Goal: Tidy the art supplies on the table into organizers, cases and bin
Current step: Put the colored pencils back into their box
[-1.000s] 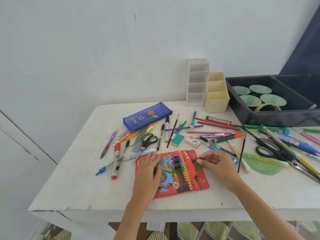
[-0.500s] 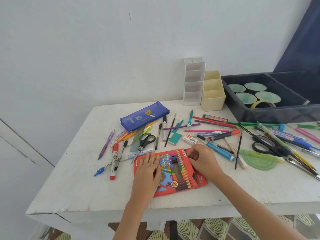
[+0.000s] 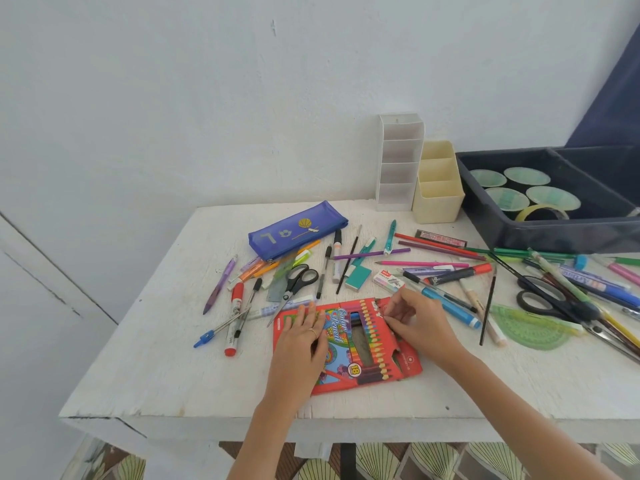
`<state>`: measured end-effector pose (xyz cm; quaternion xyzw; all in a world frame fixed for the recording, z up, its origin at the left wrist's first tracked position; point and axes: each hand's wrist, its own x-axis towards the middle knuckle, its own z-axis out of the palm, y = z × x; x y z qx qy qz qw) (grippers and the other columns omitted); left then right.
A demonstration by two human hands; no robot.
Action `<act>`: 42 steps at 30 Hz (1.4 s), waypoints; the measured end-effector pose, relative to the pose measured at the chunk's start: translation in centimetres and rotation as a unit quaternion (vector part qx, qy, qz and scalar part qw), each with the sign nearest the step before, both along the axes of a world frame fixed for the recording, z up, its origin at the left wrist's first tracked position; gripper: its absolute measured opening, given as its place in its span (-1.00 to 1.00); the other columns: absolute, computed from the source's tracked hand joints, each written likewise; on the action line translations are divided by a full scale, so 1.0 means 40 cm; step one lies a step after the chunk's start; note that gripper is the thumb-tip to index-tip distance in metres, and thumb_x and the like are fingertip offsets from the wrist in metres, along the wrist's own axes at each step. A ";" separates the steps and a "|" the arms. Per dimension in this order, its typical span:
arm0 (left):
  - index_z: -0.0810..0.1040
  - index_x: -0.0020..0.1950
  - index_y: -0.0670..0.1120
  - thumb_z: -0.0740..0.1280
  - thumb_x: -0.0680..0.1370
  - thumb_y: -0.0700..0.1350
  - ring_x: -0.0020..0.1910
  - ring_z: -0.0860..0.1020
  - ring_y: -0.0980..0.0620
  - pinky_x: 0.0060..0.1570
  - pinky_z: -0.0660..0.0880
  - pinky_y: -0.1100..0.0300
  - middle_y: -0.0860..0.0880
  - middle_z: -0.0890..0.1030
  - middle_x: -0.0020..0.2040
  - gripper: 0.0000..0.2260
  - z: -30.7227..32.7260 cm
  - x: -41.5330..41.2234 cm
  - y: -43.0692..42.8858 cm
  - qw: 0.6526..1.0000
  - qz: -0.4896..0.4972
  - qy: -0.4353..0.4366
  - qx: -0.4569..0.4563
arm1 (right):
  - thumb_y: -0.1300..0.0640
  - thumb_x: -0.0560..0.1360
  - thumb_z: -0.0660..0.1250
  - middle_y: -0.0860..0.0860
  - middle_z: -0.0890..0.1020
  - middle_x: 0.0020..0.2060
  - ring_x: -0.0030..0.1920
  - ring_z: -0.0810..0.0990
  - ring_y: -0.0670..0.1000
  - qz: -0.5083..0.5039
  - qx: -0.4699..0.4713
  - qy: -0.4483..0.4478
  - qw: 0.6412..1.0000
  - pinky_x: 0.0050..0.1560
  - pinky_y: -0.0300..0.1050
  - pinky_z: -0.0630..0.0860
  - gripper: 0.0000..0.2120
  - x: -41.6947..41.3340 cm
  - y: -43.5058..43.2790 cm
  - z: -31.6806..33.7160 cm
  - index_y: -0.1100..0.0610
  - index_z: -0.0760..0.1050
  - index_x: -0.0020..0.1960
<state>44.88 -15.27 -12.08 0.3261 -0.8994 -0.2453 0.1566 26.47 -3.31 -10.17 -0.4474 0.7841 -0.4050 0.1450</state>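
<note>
A red colour pencil box [image 3: 367,344] lies flat near the white table's front edge [image 3: 207,386], pencils showing through its window. My left hand [image 3: 304,341] presses flat on the box's left half, fingers straight. My right hand [image 3: 415,320] is at the box's top right corner, fingers curled and pinching its end; whether it pinches the flap or a pencil I cannot tell. A blue zip pencil case [image 3: 298,230], a white tiered organizer [image 3: 398,161], a cream organizer [image 3: 438,188] and a dark bin [image 3: 554,233] stand behind.
Several loose pens, pencils, markers and brushes lie scattered across the table. Black scissors [image 3: 298,282] lie just above the box, a second pair [image 3: 547,299] and a green protractor [image 3: 533,330] to the right. The bin holds round lids and a tape roll [image 3: 540,213].
My right hand held a dark pencil at the box's top a second ago; it has moved in close to the box's top right corner. My left hand stays pressed on the box.
</note>
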 end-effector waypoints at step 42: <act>0.45 0.36 0.01 0.20 0.60 -0.11 0.31 0.39 0.17 0.26 0.18 0.42 0.08 0.49 0.31 -0.68 0.103 0.245 -0.191 0.964 0.237 0.123 -0.021 | 0.27 0.51 0.28 0.11 0.53 -0.07 0.00 0.47 0.09 0.322 -0.016 0.285 0.903 -0.04 -0.05 0.45 -0.85 0.178 -0.578 0.093 0.20 0.57 0.05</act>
